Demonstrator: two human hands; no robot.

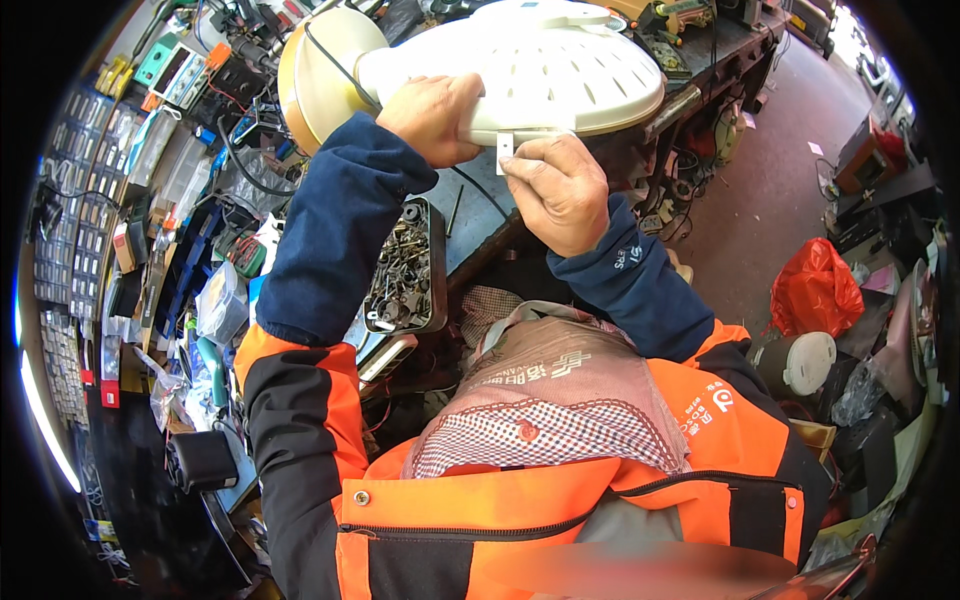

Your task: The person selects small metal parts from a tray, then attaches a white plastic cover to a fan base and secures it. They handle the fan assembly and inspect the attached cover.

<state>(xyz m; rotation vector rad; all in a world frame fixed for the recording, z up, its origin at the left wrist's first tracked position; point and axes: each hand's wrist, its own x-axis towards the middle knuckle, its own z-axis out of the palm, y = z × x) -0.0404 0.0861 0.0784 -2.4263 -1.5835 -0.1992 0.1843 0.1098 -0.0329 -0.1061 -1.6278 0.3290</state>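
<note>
A white oval plastic appliance (pixel 560 75) with rows of vent slots lies on the bench at the top of the view. A round cream base (pixel 330 80) joins it on the left. My left hand (pixel 432 118) is closed round the near left edge of the housing, fingers partly hidden. At the housing's near edge, my right hand (pixel 562 190) pinches a small flat white strip (pixel 504 142) with a dark spot between thumb and fingers. The strip's upper end touches or overlaps the housing; I cannot tell whether it is attached.
A metal tin (pixel 408 265) full of screws and small parts stands below my left forearm. Small-drawer cabinets (pixel 85 190) and an instrument (pixel 175 72) crowd the left side. A red plastic bag (pixel 815 287) and a white-lidded bucket (pixel 808 363) sit on the floor at right.
</note>
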